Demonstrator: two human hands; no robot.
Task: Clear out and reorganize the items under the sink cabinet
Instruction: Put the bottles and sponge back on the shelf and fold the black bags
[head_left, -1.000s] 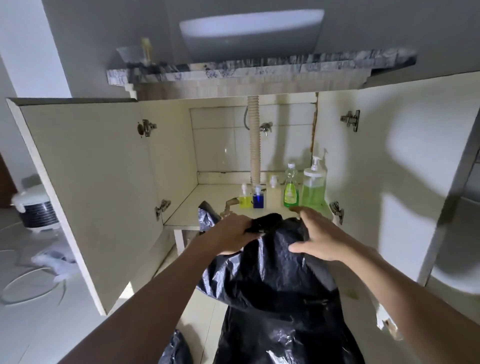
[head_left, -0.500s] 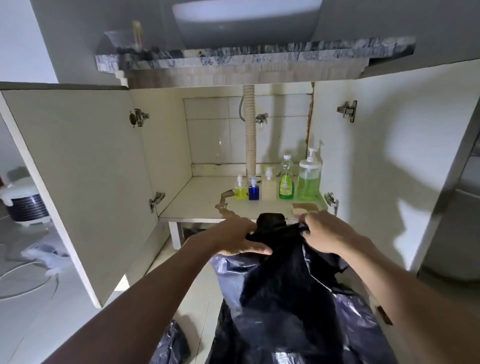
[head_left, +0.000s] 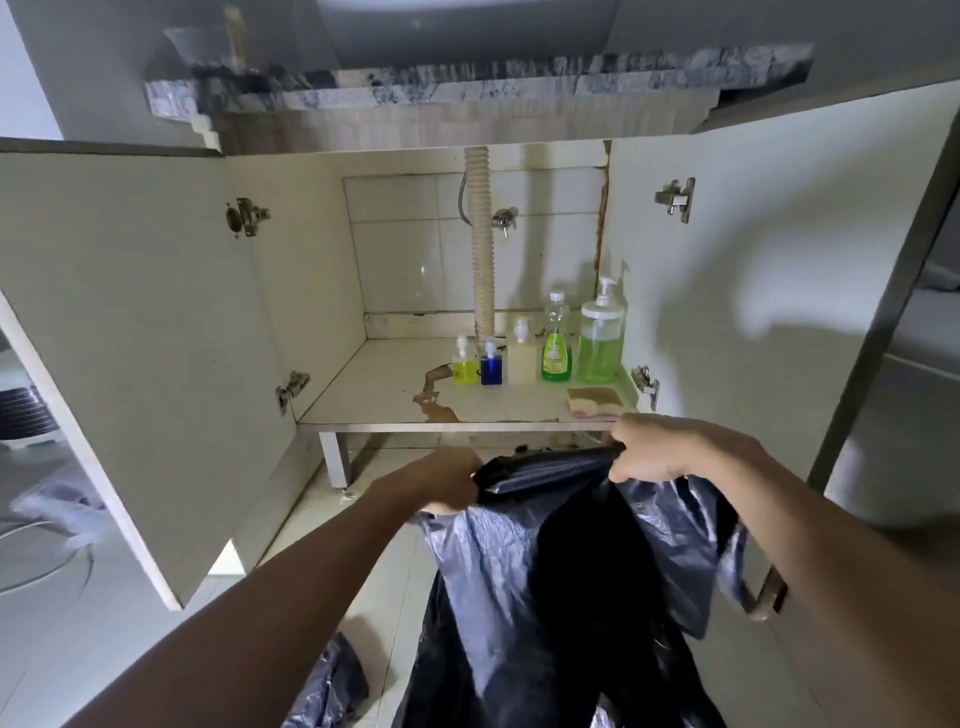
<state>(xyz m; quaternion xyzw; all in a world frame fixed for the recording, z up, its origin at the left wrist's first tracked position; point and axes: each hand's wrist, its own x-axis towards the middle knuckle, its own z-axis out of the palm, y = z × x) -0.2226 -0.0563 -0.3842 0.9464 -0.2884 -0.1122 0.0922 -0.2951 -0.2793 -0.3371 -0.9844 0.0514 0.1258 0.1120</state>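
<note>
The left door (head_left: 124, 338) stands open. The left hand (head_left: 447, 480) grips the black bag (head_left: 561, 571) at its top edge, fingers curled round the plastic. The bag hangs over the floor in front of the cabinet shelf (head_left: 374, 395). At the back right of the shelf stand a yellow bottle (head_left: 464, 364), blue bottle (head_left: 491, 365), cream bottle (head_left: 521, 356), green bottle (head_left: 556, 343) and pump bottle (head_left: 601, 338); their labels are too small to read. A sponge (head_left: 595, 401) lies in front. The right hand (head_left: 660, 449) clutches the bag's other corner.
</note>
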